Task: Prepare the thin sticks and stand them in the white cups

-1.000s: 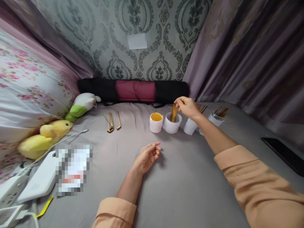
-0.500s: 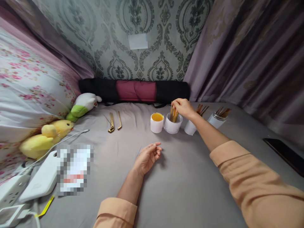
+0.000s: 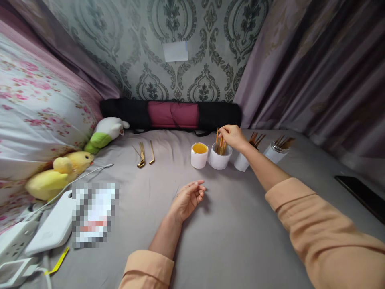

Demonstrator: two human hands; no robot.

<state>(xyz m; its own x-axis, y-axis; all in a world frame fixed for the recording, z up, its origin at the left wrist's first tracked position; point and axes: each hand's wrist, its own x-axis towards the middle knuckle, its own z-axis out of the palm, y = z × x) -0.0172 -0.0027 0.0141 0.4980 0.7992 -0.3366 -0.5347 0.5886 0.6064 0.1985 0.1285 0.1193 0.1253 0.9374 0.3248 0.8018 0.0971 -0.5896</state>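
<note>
My right hand [image 3: 231,135] is over a white-wrapped cup [image 3: 220,161] holding several thin yellow-brown sticks [image 3: 221,147]. Its fingertips are pinched at the top of one stick; the grip itself is partly hidden. Beside that cup, on the left, stands another white cup [image 3: 199,158] with a yellow inside. My left hand [image 3: 189,198] rests on the grey sheet in front of the cups, palm turned sideways, fingers loosely bent and apart, holding nothing. Several gold rods with bent ends [image 3: 141,156] lie in a bunch farther left, with a single gold rod [image 3: 152,152] next to them.
Right of the cups, two white-wrapped containers [image 3: 241,162] [image 3: 274,154] hold brown sticks, partly behind my forearm. A black phone [image 3: 361,196] lies far right. On the left are plush toys [image 3: 60,176], a power bank [image 3: 51,224] and a power strip [image 3: 18,237]. A rolled bag [image 3: 173,114] lies along the wall.
My right hand has barely moved, its fingertips still at the sticks; one stick now stands more distinctly to the left of the fingers. My left hand has stayed in place.
</note>
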